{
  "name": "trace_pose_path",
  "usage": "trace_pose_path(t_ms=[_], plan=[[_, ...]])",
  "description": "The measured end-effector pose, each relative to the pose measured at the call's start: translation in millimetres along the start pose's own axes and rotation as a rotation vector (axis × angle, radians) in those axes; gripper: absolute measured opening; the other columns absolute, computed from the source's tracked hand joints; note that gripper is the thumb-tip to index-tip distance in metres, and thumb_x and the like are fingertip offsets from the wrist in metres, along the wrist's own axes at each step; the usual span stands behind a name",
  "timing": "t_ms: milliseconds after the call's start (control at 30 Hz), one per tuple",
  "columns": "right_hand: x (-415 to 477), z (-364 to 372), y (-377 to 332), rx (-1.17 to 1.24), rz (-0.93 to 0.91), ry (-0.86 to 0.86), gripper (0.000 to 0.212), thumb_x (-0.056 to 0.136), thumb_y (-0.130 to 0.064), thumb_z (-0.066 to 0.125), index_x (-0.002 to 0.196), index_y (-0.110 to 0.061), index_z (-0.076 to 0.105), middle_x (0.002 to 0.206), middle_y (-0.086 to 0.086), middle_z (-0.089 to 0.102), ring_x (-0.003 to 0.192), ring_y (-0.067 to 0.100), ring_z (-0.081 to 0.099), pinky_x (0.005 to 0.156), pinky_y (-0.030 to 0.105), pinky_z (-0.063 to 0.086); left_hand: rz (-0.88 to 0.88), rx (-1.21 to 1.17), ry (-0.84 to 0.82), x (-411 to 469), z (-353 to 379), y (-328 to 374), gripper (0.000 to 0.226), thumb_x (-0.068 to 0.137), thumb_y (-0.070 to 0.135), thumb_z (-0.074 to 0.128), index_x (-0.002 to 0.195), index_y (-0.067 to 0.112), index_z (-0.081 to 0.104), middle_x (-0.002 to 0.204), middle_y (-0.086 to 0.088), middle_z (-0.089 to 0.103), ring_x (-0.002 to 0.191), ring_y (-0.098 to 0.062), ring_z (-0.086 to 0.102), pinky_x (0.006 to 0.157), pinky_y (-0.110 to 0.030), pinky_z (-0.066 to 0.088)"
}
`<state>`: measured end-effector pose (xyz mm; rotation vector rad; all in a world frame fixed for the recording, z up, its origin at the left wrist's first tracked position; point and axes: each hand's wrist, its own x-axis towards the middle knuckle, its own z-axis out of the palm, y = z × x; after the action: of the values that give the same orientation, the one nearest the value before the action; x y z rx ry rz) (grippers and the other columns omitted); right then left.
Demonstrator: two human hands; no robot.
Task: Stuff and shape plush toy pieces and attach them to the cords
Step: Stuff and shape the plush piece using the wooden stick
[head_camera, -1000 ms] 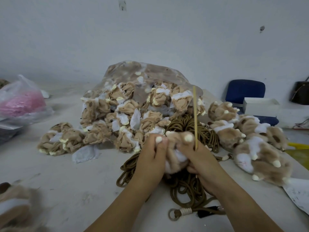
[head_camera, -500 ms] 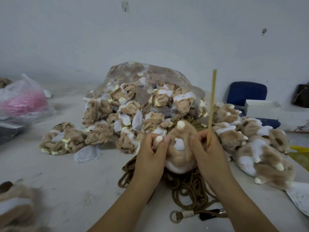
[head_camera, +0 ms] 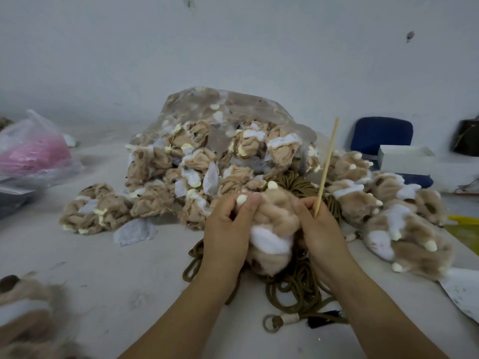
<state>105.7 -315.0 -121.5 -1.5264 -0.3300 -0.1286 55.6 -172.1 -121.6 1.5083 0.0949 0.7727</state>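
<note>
A tan and white plush paw piece (head_camera: 272, 229) with cream claws is held between both hands above the table. My left hand (head_camera: 228, 229) grips its left side, thumb pressed by a claw. My right hand (head_camera: 318, 229) grips its right side and also holds a thin wooden stick (head_camera: 327, 164) that points up. Brown cords (head_camera: 293, 288) lie coiled under the hands, one end with a ring (head_camera: 272, 323). Finished stuffed paws (head_camera: 404, 218) are piled at the right.
A clear bag of unstuffed tan pieces (head_camera: 223, 151) spills over the table's middle, with more at its left (head_camera: 98, 211). A bag with pink material (head_camera: 33, 154) sits far left. A blue chair (head_camera: 381, 136) and white box (head_camera: 407, 159) stand at the right. Blurred plush (head_camera: 23, 314) fills the lower left.
The plush piece has been turned in my hands, its white patch now facing me. The stick, held by my right hand, shifted right and tilted.
</note>
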Motion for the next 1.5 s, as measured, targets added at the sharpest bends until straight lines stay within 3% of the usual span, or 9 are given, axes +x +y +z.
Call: trace_pose_path(t_ms=[267,433,633,733,967,1067,1233,1367,1500], plan=[[1.1,1.1,-5.4,0.057,0.072,-0.038,0.025,0.093,-0.036,0.055,0.089,-0.011,0.053,0.064,0.006,0.045,0.046,0.009,0.038,0.039,0.020,0.032,-0.255,-0.376,-0.003,1.9,-0.4,7.1,0.038,0.075,0.054,0.064,0.081,0.019,0.078,0.068,-0.004,0.070,0.060,-0.013,0.064,0.050,-0.021,0.048],[-2.1,2.0,-8.5,0.151,0.211,-0.087,0.023,0.096,-0.035,0.051,0.083,-0.015,0.049,0.052,-0.002,0.036,0.037,0.006,0.027,0.033,0.017,0.020,-0.229,-0.369,-0.069,2.4,-1.5,6.9,0.039,0.076,0.057,0.060,0.091,0.026,0.080,0.064,-0.004,0.068,0.056,-0.008,0.061,0.051,-0.017,0.048],[-4.7,7.8,-3.5,-0.141,0.256,-0.249,0.011,0.090,-0.026,0.055,0.101,-0.028,0.056,0.059,-0.009,0.054,0.043,0.003,0.043,0.039,0.020,0.033,0.006,-0.062,-0.222,-1.3,-1.4,1.3,0.027,0.089,0.059,0.057,0.088,0.040,0.077,0.092,0.015,0.069,0.084,0.000,0.064,0.071,-0.014,0.050],[-0.9,5.3,-1.9,-0.225,0.274,-0.098,0.009,0.096,-0.033,0.051,0.099,-0.030,0.058,0.076,-0.004,0.066,0.059,0.007,0.058,0.043,0.019,0.042,0.166,0.014,-0.334,-5.3,1.2,-3.7,0.026,0.090,0.050,0.056,0.091,0.032,0.076,0.098,0.011,0.067,0.092,-0.002,0.064,0.081,-0.019,0.051],[13.1,-12.1,-5.0,0.465,0.254,0.064,0.017,0.101,-0.020,0.045,0.100,-0.011,0.060,0.066,0.003,0.051,0.045,0.007,0.035,0.033,0.018,0.025,-0.216,0.008,-0.223,-6.7,0.8,-12.4,0.061,0.083,0.073,0.046,0.060,0.020,0.067,0.056,-0.004,0.065,0.043,-0.016,0.057,0.042,-0.021,0.043],[12.9,-10.6,-6.7,0.598,0.249,-0.007,0.016,0.101,-0.018,0.043,0.093,-0.011,0.055,0.060,-0.001,0.055,0.043,0.005,0.041,0.032,0.017,0.029,-0.443,-0.006,-0.422,-10.3,9.5,-12.9,0.068,0.076,0.075,0.044,0.080,0.014,0.074,0.076,-0.012,0.075,0.060,-0.024,0.068,0.052,-0.027,0.052],[6.2,-5.0,-1.1,0.499,0.238,-0.112,0.023,0.100,-0.027,0.045,0.106,-0.009,0.058,0.068,0.002,0.061,0.048,0.006,0.046,0.036,0.018,0.034,-0.615,-0.575,-0.383,-1.7,6.4,-7.2,0.046,0.086,0.055,0.058,0.111,0.021,0.075,0.117,-0.009,0.072,0.106,-0.019,0.070,0.075,-0.025,0.058],[2.0,-1.2,1.6,0.379,0.252,-0.116,0.018,0.098,-0.021,0.047,0.104,-0.011,0.061,0.076,0.004,0.066,0.052,0.007,0.052,0.038,0.020,0.037,-0.721,-0.694,-0.215,5.2,-1.4,-8.9,0.050,0.077,0.035,0.070,0.122,0.014,0.067,0.113,-0.008,0.074,0.092,-0.015,0.073,0.063,-0.025,0.057],[0.5,-1.5,4.4,0.290,0.225,-0.125,0.013,0.097,-0.013,0.045,0.092,-0.014,0.056,0.053,-0.005,0.049,0.042,0.003,0.040,0.038,0.020,0.034,-0.719,-0.888,-0.160,11.3,-5.5,-6.8,0.052,0.081,0.025,0.070,0.129,0.006,0.061,0.119,-0.014,0.071,0.100,-0.023,0.072,0.064,-0.032,0.060]])
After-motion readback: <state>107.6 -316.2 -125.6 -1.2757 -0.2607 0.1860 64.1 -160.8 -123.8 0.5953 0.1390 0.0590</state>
